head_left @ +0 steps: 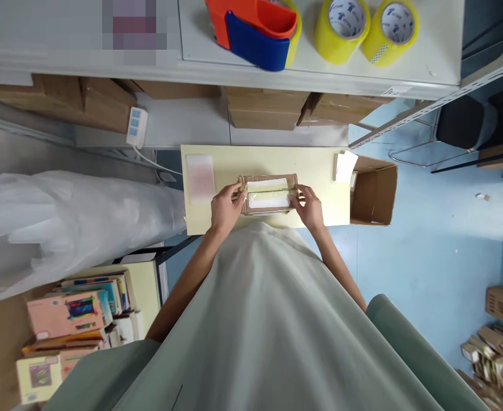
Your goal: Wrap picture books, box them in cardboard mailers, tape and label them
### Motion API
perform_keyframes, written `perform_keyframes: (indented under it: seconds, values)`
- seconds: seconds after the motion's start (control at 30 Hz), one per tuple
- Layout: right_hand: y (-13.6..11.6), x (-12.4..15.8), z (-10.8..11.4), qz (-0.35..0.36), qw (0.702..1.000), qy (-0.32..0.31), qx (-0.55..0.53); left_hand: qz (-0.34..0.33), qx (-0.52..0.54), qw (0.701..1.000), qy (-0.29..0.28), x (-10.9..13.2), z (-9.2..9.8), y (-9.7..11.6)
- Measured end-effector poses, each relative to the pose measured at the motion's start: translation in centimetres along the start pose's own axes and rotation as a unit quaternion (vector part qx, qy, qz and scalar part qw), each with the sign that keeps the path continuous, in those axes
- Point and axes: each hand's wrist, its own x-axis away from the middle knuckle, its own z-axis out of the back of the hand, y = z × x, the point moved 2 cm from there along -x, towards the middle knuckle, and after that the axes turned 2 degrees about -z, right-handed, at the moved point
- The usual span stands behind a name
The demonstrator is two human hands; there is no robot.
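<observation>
A small cardboard box (pixel 268 210) lies on the pale yellow table (pixel 320 214) in front of me. White paper and clear tape cover its top, with a lengthwise seam across the middle. My left hand (pixel 226 208) grips the box's left end, thumb on top and fingers at the edge. At the opposite end, my right hand (pixel 309 208) pinches the box between thumb and fingers. A pinkish-white sheet or pad (pixel 200 178) rests at the table's left, and white slips (pixel 345 166) lie at its right edge.
Above the table, a shelf holds an orange and blue tape dispenser (pixel 255 34) and yellow tape rolls (pixel 341 31). An open carton (pixel 373 191) stands right of the table. At left are a large plastic-wrapped roll (pixel 75 222), stacked books (pixel 69 314) and a power strip (pixel 137 127).
</observation>
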Motion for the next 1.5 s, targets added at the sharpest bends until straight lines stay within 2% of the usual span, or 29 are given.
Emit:
perform_keyframes:
  seconds: [0.3,0.43,0.67,0.9,1.17,1.3,1.4,1.5]
  values:
    - [-1.2,2.3,-1.8,-0.064,0.997,0.044,0.000,-0.045,0.019,0.996,-0.070,-0.6,1.1,-1.3]
    - [-1.8,3.0,-1.7,-0.081,0.995,0.067,0.001,-0.060,0.034,0.993,-0.093,-0.7,1.4,-1.5]
    - [-1.8,2.2,-1.7,-0.146,0.985,0.088,-0.024,-0.032,0.057,0.993,-0.103,-1.3,1.0,-1.9]
    - [-1.4,0.8,-0.9,-0.152,0.985,0.065,-0.050,0.034,0.088,0.993,-0.071,-0.5,0.2,-1.4]
    - [-1.9,-1.5,2.2,-0.111,0.988,0.041,-0.100,0.034,0.124,0.991,0.039,0.3,0.6,1.9]
    - [-2.5,-2.4,3.0,-0.093,0.988,0.038,-0.116,0.035,0.127,0.990,0.055,-0.4,1.4,3.1]
    - [-2.5,-2.9,2.9,-0.088,0.989,0.025,-0.117,0.049,0.118,0.990,0.055,-0.8,1.5,3.0]
    - [-1.8,-3.2,2.1,-0.093,0.990,0.011,-0.108,0.073,0.127,0.988,0.047,-1.1,0.8,1.9]
